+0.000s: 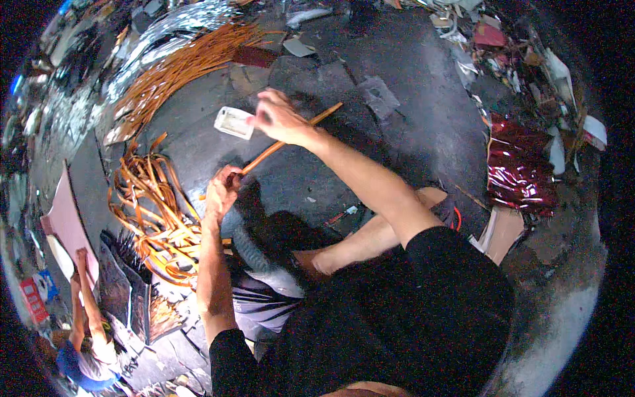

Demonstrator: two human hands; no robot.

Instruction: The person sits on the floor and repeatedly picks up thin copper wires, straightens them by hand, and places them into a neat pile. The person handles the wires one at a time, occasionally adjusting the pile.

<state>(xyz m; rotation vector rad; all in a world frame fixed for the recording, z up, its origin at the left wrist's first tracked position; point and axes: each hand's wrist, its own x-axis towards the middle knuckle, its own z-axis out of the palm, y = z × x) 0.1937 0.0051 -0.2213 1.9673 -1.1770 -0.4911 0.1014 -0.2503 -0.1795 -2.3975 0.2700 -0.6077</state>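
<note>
My left hand (223,190) is closed around a long, thin orange-brown strip (264,157) near its lower end. The strip slants up to the right and passes beneath my right wrist. My right hand (281,119) hovers at the right edge of a small white tray (225,132), slightly blurred. Its thumb and fingers curl together, and whatever they may pinch is too small to make out. Just left of my left forearm lies a loose heap of flat, glossy orange-brown strips (149,192).
A bundle of thin orange-brown sticks (192,63) curves across the upper left. Dark red shiny sheets (519,165) lie at right, among scattered scraps. At lower left another person (89,357) reaches toward a pink board (71,221). My bare leg (357,246) is bent on the floor.
</note>
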